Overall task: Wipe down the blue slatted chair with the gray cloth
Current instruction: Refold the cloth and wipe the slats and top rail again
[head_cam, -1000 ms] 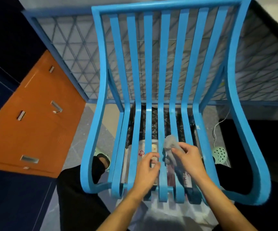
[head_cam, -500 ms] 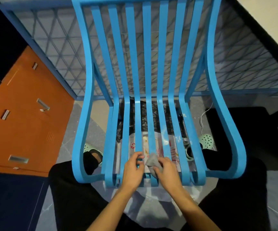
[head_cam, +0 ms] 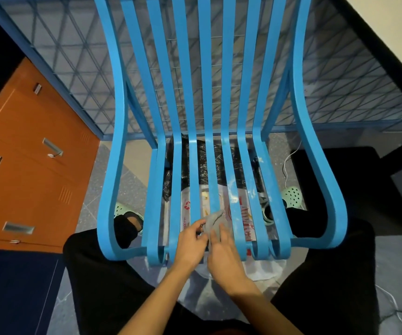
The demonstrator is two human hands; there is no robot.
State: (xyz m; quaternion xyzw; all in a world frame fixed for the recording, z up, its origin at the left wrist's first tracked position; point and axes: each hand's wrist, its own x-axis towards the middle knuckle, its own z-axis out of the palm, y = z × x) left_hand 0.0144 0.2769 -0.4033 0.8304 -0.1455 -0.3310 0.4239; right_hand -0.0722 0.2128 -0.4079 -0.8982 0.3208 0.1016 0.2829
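Ideally the left hand (head_cam: 190, 243), pinching the crumpled gray cloth (head_cam: 215, 220) at its fingertips, should steady it while the flattened right hand (head_cam: 224, 252) presses it along the bright blue slatted chair (head_cam: 227, 68) (white smears (head_cam: 232, 187) lie just beyond).

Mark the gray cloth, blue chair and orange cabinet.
gray cloth (head_cam: 214, 221): head view, on the bunched fabric just past the fingertips.
blue chair (head_cam: 114, 165): head view, on its left armrest rail.
orange cabinet (head_cam: 26, 184): head view, on a bare door panel.
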